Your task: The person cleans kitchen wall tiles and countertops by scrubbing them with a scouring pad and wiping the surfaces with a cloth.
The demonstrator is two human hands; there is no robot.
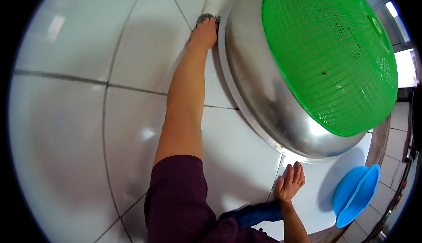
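Note:
My left hand (205,33) reaches far out to the corner where the white tiled wall meets the tiled surface. Its fingers are closed on a grey metal scouring pad (208,18), partly hidden by the hand. Close beside it is the rim of a large upturned steel basin (259,67). My right hand (290,182) lies with its fingers stretched on the white tiles, near the lower edge of that basin, holding nothing. Over the basin sits an upturned green plastic strainer basket (329,62).
A blue plastic basin (355,194) stands tilted at the right, by the edge of the tiled surface. Dark blue cloth (252,214) shows between my arms. White wall tiles (66,124) with dark joints rise along the left. A bright window (405,68) is at the far right.

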